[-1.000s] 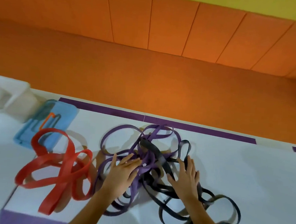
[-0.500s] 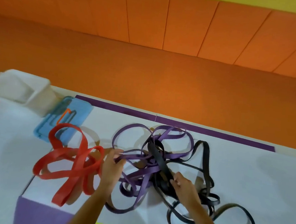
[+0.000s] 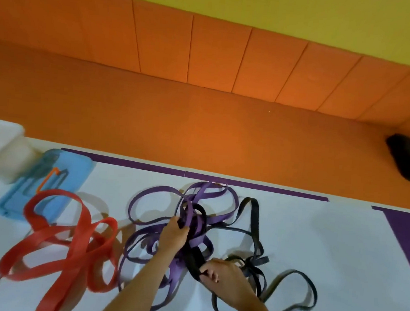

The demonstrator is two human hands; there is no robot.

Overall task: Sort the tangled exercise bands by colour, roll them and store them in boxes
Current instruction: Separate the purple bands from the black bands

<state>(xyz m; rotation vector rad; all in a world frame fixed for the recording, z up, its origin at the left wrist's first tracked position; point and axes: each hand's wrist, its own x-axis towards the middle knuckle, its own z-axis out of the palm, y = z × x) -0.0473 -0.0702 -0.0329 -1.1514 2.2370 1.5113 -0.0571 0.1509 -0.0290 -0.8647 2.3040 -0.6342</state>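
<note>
Your left hand (image 3: 172, 237) curls around the purple bands (image 3: 176, 271) at the knot on the table (image 3: 327, 236); your right hand (image 3: 223, 279) pinches a black band (image 3: 193, 259) beside it. The red bands (image 3: 81, 241) lie apart, left.

left hand (image 3: 173, 235): moved to knot (image 3: 192, 217) | right hand (image 3: 224, 280): now grips black band (image 3: 194, 260)

A white table (image 3: 326, 241) edged with purple tape (image 3: 245, 184) stands on an orange floor (image 3: 201, 130), before orange wall panels (image 3: 218, 54) under a yellow wall (image 3: 282, 10).
</note>
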